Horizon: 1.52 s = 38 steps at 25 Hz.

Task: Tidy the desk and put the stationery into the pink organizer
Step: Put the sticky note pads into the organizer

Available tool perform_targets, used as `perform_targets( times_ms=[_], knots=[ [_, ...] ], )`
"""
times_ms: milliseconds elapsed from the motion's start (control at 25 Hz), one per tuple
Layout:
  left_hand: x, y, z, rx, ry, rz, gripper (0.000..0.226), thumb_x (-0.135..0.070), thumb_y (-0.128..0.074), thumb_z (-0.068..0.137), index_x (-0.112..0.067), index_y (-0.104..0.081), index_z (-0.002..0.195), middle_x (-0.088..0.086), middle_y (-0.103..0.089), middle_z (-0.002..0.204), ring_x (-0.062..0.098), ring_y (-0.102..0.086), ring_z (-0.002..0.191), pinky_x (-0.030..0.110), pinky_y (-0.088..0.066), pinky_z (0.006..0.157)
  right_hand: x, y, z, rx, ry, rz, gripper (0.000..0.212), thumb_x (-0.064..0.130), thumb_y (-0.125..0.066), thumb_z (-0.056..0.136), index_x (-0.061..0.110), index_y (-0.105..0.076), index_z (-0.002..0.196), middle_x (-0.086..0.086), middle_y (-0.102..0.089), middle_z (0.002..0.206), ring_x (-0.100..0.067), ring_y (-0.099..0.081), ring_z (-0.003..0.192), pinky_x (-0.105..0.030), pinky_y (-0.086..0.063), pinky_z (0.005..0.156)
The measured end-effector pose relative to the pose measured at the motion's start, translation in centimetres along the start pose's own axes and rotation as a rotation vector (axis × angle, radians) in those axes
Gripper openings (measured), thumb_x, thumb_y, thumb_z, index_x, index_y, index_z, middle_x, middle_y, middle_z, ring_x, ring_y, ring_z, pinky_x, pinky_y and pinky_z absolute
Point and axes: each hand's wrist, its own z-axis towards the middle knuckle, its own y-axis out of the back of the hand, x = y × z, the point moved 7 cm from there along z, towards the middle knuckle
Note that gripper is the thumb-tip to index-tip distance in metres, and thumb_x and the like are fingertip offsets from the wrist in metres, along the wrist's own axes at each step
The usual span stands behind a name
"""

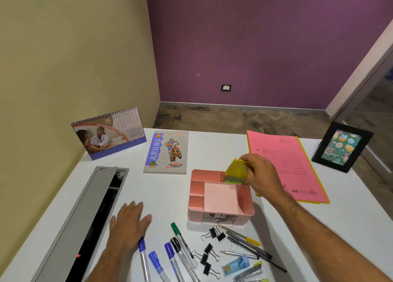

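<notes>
1. Right hand (262,174) curled round a yellow sticky-note pad (236,171), thumb and fingers pinching its top edge, pad tilted with its lower edge dipping into the back right compartment of the pink organizer (221,212).
2. Left hand (127,225) flat on the white desk (161,196), fingers straight and slightly spread, holding nothing, palm down just left of the markers.
3. Pink organizer near the middle of the desk, small compartments along its left and back sides, one large pale compartment in the centre, a clear drawer front on the near wall with something indistinct behind it.
4. In front of the organizer: green marker (180,236), black marker (184,253), three blue markers (157,262) lying roughly parallel, tips pointing away.
5. Right of the markers: black binder clips (209,255) scattered, some touching; pens and a pencil (244,242) in a loose fan; a small blue transparent case (236,265); a metallic item at the bottom edge, too cut off to tell.
6. Behind the organizer: notebook with a motorbike cover (166,152), lying flat.
7. Right of the organizer: pink folder (285,160) on top of a yellow one, partly under the right forearm.
8. Far left: desk calendar (108,133) standing upright; far right: black picture frame (342,146) standing upright.
9. Left edge of the desk: grey cable tray (85,207) with its lid open.
</notes>
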Motion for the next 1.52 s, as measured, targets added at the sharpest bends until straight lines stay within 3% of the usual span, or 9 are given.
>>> perform_targets(
  times_ms=[240,360,520,880,1040,1200,1320,1400,1520],
  knots=[
    [0.2,-1.8,-1.2,0.150,-0.005,0.183,0.080,-0.074,-0.007,0.089,-0.032,0.021,0.151,-0.001,0.034,0.158,0.025,0.026,0.148,0.055,0.022,0.113,-0.5,-3.3,-1.5,0.162,0.009,-0.166,0.034,0.002,-0.054,0.084,0.020,-0.065,0.110,-0.002,-0.071,0.101,-0.027,-0.062,0.094,-0.036,-0.047,0.076],
    [0.1,-2.2,-1.4,0.191,-0.013,0.163,0.100,-0.090,0.017,0.063,-0.033,0.034,0.143,-0.005,0.046,0.148,0.022,0.036,0.143,0.040,0.046,0.087,-0.9,-4.4,-2.0,0.209,-0.038,-0.211,0.034,0.007,-0.056,0.085,0.024,-0.064,0.114,0.000,-0.071,0.103,-0.025,-0.063,0.097,-0.039,-0.047,0.084],
    [0.0,-2.3,-1.6,0.216,-0.018,0.180,0.085,-0.078,-0.011,0.086,-0.034,0.030,0.146,-0.006,0.046,0.148,0.016,0.041,0.136,0.036,0.048,0.079,-1.1,-5.4,-2.4,0.276,-0.074,-0.291,0.036,0.008,-0.051,0.088,0.027,-0.064,0.116,0.004,-0.069,0.111,-0.023,-0.060,0.103,-0.042,-0.040,0.089],
    [-0.1,-2.3,-1.5,0.214,-0.021,0.185,0.085,-0.077,-0.014,0.087,-0.033,0.029,0.147,-0.005,0.044,0.150,0.017,0.040,0.137,0.035,0.049,0.078,-0.9,-5.6,-3.2,0.322,-0.071,-0.301,0.041,0.007,-0.049,0.088,0.024,-0.059,0.124,0.001,-0.067,0.118,-0.024,-0.054,0.114,-0.042,-0.039,0.089],
    [0.7,-2.2,-0.9,0.186,-0.034,0.082,0.081,-0.078,-0.012,0.086,-0.037,0.013,0.152,-0.011,0.033,0.154,0.018,0.028,0.147,0.042,0.041,0.097,-0.3,-4.7,-3.5,0.199,-0.065,-0.291,0.026,0.018,-0.050,0.092,0.022,-0.059,0.117,0.001,-0.067,0.114,-0.023,-0.053,0.112,-0.043,-0.039,0.090],
    [1.9,-1.2,-1.0,0.078,0.017,-0.125,0.062,-0.063,-0.028,0.096,-0.033,-0.032,0.150,-0.006,-0.016,0.164,0.019,-0.012,0.152,0.050,-0.002,0.121,0.2,-3.8,-3.8,0.040,-0.048,-0.242,0.023,0.021,-0.051,0.093,0.020,-0.060,0.114,0.002,-0.067,0.110,-0.023,-0.053,0.108,-0.042,-0.039,0.090],
    [2.0,0.7,-2.5,-0.067,0.063,-0.098,0.041,-0.057,-0.057,0.089,-0.029,-0.058,0.119,-0.007,-0.060,0.128,0.016,-0.052,0.117,0.038,-0.043,0.103,0.9,-3.3,-4.6,-0.041,-0.066,-0.157,0.024,0.020,-0.054,0.092,0.017,-0.062,0.114,0.000,-0.067,0.112,-0.023,-0.053,0.108,-0.041,-0.037,0.090],
    [1.4,1.2,-4.0,-0.058,0.084,-0.062,0.037,-0.061,-0.064,0.081,-0.030,-0.055,0.099,-0.011,-0.060,0.099,0.010,-0.055,0.092,0.028,-0.051,0.081,1.6,-3.2,-5.4,-0.090,-0.092,-0.095,0.026,0.022,-0.052,0.091,0.016,-0.064,0.114,-0.001,-0.067,0.113,-0.024,-0.052,0.110,-0.042,-0.036,0.091],
    [1.1,0.4,-5.9,0.035,0.191,-0.125,0.043,-0.063,-0.068,0.078,-0.027,-0.047,0.090,-0.010,-0.059,0.083,0.009,-0.058,0.073,0.020,-0.046,0.063,2.6,-3.5,-6.7,-0.131,-0.127,0.001,0.032,0.027,-0.046,0.085,0.018,-0.065,0.110,0.001,-0.067,0.114,-0.022,-0.052,0.110,-0.042,-0.036,0.092]
  ],
)
